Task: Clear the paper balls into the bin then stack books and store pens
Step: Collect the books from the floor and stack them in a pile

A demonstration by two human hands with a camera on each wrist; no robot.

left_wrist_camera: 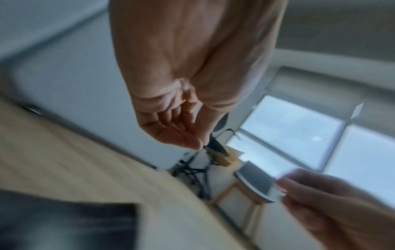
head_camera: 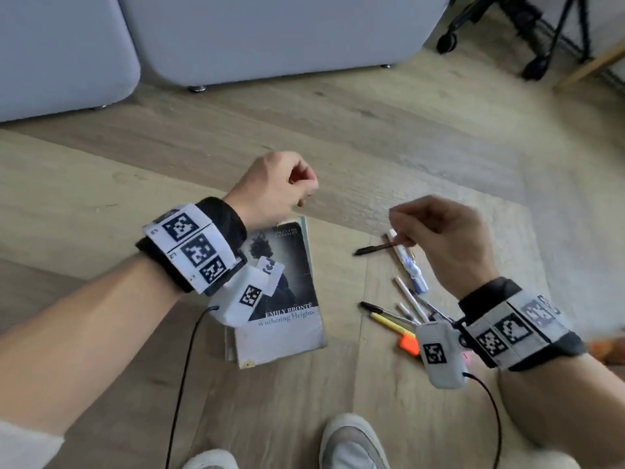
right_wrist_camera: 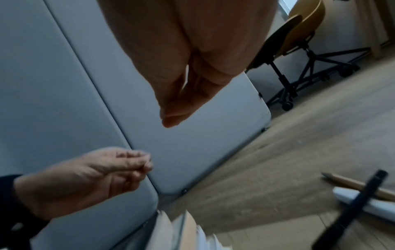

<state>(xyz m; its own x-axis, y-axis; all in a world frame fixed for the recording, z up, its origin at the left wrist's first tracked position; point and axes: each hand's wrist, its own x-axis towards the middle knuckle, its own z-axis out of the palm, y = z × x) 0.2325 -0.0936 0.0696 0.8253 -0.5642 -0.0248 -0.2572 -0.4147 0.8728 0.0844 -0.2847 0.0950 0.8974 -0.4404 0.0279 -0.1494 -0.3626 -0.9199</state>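
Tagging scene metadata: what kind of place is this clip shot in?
Probably a living room or home office, worked at floor level: light wood-plank floor, pale grey upholstered sofa on small metal feet, and a black wheeled chair base. A paperback book and scattered pens lie on the floor.

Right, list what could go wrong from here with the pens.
1. The pens lie crossed in a loose heap, so the right hand may scatter others while picking one.
2. No pen holder is in view, so storing them means searching.
3. The top book sits askew and could slide if bumped.
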